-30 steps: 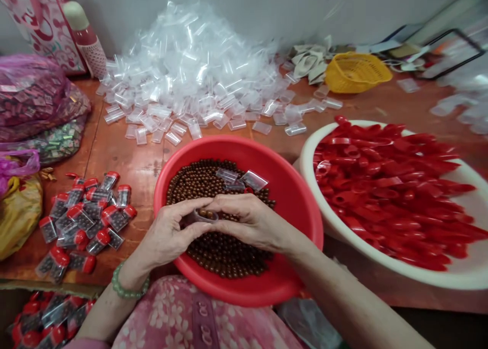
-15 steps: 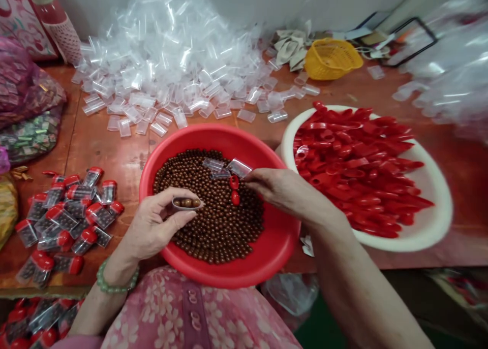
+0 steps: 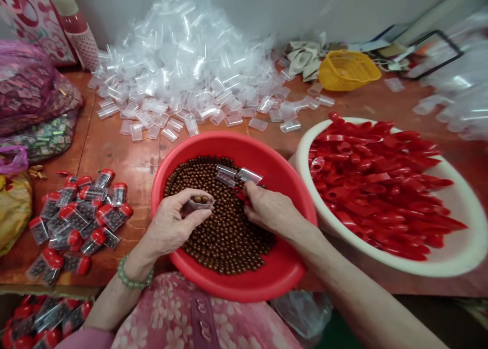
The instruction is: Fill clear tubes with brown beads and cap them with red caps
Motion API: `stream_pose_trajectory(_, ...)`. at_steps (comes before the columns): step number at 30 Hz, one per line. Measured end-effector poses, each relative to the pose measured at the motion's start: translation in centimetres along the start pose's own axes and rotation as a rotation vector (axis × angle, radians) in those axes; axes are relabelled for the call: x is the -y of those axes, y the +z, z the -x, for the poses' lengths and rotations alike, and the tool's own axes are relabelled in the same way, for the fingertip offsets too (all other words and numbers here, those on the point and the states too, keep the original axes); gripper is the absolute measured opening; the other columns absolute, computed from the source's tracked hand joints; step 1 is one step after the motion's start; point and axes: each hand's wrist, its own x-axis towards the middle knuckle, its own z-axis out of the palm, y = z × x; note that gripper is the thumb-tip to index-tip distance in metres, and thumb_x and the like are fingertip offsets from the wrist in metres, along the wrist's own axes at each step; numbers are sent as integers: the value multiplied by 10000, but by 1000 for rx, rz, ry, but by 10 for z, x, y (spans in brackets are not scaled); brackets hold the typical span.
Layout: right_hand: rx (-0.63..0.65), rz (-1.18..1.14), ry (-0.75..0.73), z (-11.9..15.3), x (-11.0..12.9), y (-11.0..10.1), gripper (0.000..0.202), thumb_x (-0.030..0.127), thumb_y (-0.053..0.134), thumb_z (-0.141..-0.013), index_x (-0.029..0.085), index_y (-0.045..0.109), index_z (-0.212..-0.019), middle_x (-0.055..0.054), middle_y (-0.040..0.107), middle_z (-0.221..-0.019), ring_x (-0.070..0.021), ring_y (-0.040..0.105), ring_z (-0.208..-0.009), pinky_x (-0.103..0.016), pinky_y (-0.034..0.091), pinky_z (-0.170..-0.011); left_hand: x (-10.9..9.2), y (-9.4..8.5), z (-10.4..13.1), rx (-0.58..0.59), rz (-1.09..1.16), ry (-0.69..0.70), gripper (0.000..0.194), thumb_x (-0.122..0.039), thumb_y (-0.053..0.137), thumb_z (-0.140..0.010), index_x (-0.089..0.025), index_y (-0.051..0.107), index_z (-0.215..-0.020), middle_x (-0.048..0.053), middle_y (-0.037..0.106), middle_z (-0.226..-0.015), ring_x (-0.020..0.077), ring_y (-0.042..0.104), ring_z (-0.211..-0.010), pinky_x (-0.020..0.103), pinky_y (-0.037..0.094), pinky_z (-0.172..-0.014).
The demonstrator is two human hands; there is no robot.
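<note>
Many clear sleeves (image 3: 190,69) behind the red basin (image 3: 285,179), white basin (image 3: 465,212) alongside.

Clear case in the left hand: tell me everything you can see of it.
The clear case looks like thin transparent plastic, with a flattened oval mouth and no cap on it. The left hand holds it between thumb and fingers, mouth tipped up toward the camera, over the left part of the red basin. Brown beads show inside, near the rim. The hand hides most of its body, so its bottom can't be seen.
</note>
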Motion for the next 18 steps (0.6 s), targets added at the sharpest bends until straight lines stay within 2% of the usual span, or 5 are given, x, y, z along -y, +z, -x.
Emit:
stream_pose_trajectory(5, -93, -139, -80, 16, -3, -1, 229, 189, 428, -883, 143, 463, -1105, -81, 677, -815, -220, 664, -726, -284, 400, -586, -1, 1, -2, 2, 60, -53, 222, -271, 654, -791, -143, 625, -970, 28, 660, -845, 121, 605, -776, 263, 479, -751)
stream_pose_trajectory(10, -76, -48, -146, 7, 1, 15, 202, 123, 528, -829, 140, 517, -1029, -170, 645, -1038, -262, 629, -937, -298, 444, -664, -2, 0, -3, 45, 236, -112, 222, -284, 698, -770, -144, 598, -910, 35, 667, -860, 122, 630, -797, 259, 489, -753)
stream_pose_trajectory(14, -21, -54, -165, 0, 0, 20, 238, -15, 448, -793, 141, 569, -927, -131, 673, -918, -204, 653, -779, -278, 439, -651, 2, -3, 1, 134, 484, -143, 324, -288, 761, -730, -154, 562, -947, 42, 679, -873, 131, 667, -780, 257, 517, -727)
stream_pose_trajectory(16, -8, -68, -156, 2, -4, 18, 249, 16, 430, -826, 141, 574, -985, -105, 681, -843, -201, 657, -728, -280, 445, -635, 3, -4, 5, 176, 551, -151, 359, -264, 777, -717, -160, 555, -980, 27, 669, -851, 120, 665, -756, 244, 516, -709)
stream_pose_trajectory(18, -43, -228, -162, 9, -9, 12, 271, 126, 453, -881, 142, 515, -1144, -81, 679, -824, -205, 660, -733, -289, 472, -649, 2, -3, 7, 235, 575, -181, 389, -249, 769, -728, -164, 543, -1034, 21, 656, -838, 114, 660, -747, 239, 512, -701)
